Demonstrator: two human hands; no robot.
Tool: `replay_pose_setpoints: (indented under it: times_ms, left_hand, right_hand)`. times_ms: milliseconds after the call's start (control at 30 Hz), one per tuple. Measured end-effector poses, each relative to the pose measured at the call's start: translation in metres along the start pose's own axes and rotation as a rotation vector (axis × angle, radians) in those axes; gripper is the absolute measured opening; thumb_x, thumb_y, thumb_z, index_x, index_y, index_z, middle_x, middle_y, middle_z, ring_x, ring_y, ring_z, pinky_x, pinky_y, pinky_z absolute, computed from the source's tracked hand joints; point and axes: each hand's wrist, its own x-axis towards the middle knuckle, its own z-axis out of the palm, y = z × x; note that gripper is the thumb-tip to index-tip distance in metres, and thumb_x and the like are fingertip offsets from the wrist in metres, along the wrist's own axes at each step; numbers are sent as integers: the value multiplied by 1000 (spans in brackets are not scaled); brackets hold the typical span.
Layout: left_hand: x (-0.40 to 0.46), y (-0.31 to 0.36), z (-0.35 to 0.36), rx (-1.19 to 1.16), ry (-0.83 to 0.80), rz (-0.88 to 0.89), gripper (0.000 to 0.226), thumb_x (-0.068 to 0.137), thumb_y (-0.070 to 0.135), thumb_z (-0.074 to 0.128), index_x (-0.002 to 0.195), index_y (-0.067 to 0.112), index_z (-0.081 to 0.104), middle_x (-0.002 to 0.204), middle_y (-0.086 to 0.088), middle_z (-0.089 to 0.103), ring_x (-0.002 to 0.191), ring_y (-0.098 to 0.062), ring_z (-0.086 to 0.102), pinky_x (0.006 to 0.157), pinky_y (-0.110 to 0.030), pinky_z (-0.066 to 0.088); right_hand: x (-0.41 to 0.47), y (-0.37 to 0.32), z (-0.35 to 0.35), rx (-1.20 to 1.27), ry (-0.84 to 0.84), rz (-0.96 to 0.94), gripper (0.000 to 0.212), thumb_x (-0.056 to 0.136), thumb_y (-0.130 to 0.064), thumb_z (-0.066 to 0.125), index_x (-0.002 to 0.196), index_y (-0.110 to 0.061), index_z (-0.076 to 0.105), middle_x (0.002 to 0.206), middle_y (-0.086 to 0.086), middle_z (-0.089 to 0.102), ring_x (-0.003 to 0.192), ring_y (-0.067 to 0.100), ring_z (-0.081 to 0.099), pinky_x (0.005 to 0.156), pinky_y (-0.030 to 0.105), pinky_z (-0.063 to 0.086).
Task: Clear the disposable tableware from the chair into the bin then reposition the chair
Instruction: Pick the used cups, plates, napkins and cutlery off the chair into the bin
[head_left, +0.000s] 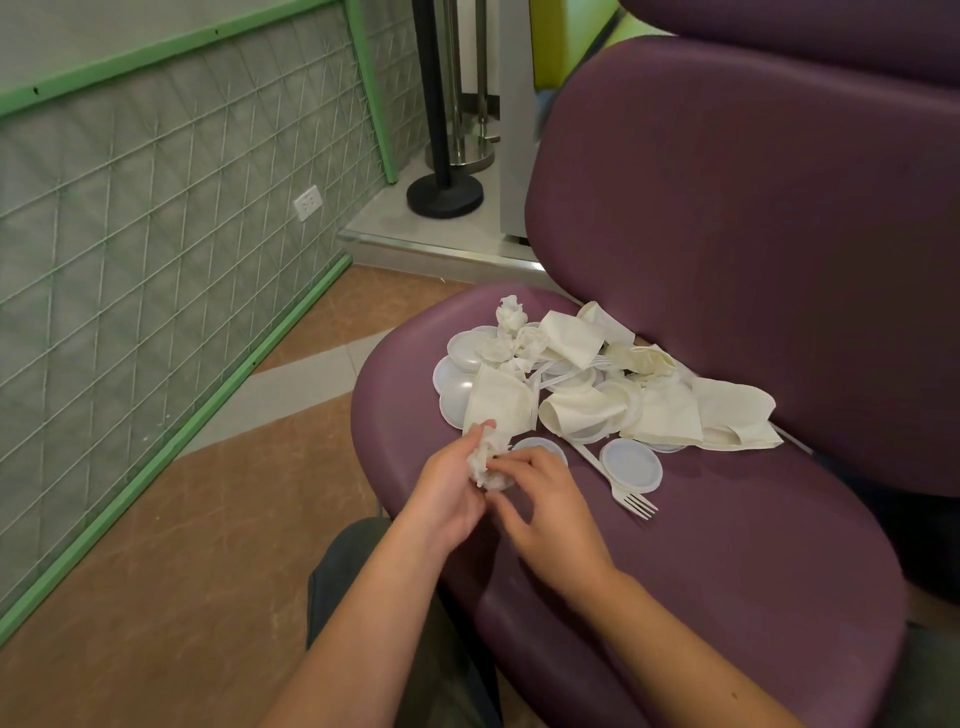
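A purple padded chair (727, 519) fills the right side. On its seat lies a pile of white disposable tableware (582, 384): round plastic lids, crushed paper cups, crumpled napkins and a plastic fork (631, 500). At the seat's front left edge my left hand (452, 491) holds a crumpled white napkin (485, 462). My right hand (545, 499) meets it there, fingertips pinching the same napkin over a small round lid (540, 449). No bin is in view.
A green-framed mesh panel (182, 260) leans along the left wall above the tan floor (208, 519). A raised step (441, 244) behind the chair carries a black post base (444, 195) and chrome stands. My dark trouser leg (353, 571) is beside the seat.
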Motion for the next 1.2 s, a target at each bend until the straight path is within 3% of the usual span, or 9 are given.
replay_pose_setpoints:
  times_ms: [200, 300, 400, 667, 767, 867, 967, 1100, 1200]
  left_hand:
    - [13, 8, 12, 184, -14, 90, 32, 97, 25, 53, 115, 1, 66, 109, -16, 69, 96, -25, 64, 92, -36, 47]
    - [17, 23, 22, 303, -32, 120, 31, 99, 31, 49, 111, 8, 66, 106, -10, 73, 99, -22, 67, 95, -37, 50]
    - [21, 37, 33, 420, -67, 157, 34, 101, 33, 44, 119, 11, 63, 113, -8, 72, 105, -20, 66, 91, -36, 54]
    - [58, 70, 35, 391, 162, 315, 21, 100, 15, 39, 86, 11, 54, 80, -6, 50, 64, -10, 53, 63, -22, 54]
    - [59, 75, 32, 412, 194, 282, 28, 102, 30, 39, 79, 15, 47, 66, -1, 38, 53, -10, 37, 57, -23, 40]
    - [63, 78, 27, 428, 273, 228, 41, 99, 50, 36, 80, 18, 52, 62, 3, 40, 51, -11, 34, 54, -23, 35]
    - [66, 80, 24, 420, 280, 225, 35, 101, 40, 35, 82, 18, 54, 67, 2, 41, 53, -11, 34, 53, -23, 32]
    - [66, 80, 19, 531, 215, 242, 30, 101, 20, 34, 112, 25, 61, 91, 2, 57, 63, -9, 45, 55, -20, 36]
    - [63, 80, 17, 567, 196, 284, 30, 102, 21, 34, 117, 30, 59, 102, 5, 59, 70, -9, 51, 59, -20, 38]
  right_hand:
    - [35, -2, -11, 185, 134, 294, 40, 83, -16, 70, 117, -30, 56, 88, -11, 60, 74, 3, 56, 71, 18, 47]
    - [56, -2, -18, 84, 202, 274, 20, 82, -19, 73, 100, -20, 66, 86, -10, 55, 74, -3, 52, 70, 12, 40]
    - [78, -4, -22, 20, 234, 250, 4, 83, -19, 71, 85, -17, 68, 86, -7, 59, 79, 2, 53, 77, 22, 44]
    - [143, 9, -23, -247, 217, 221, 21, 88, -21, 55, 101, -26, 70, 103, -6, 65, 98, 17, 59, 87, 37, 45]
    - [170, 23, -21, -460, 103, 271, 26, 91, -29, 54, 114, -27, 67, 112, -1, 64, 108, 23, 56, 93, 39, 39]
    - [187, 33, -15, -602, -50, 311, 35, 95, -37, 53, 128, -29, 60, 129, 3, 57, 120, 25, 49, 98, 39, 33]
    - [195, 40, -7, -692, -137, 312, 38, 95, -43, 53, 131, -32, 57, 134, 4, 53, 123, 26, 47, 99, 39, 31]
    - [195, 45, 0, -704, -61, 284, 25, 94, -37, 55, 114, -29, 68, 122, 3, 60, 113, 25, 52, 93, 38, 35]
    - [188, 39, -1, -412, 74, 275, 17, 91, -29, 56, 98, -23, 70, 107, -2, 65, 103, 22, 55, 90, 38, 43]
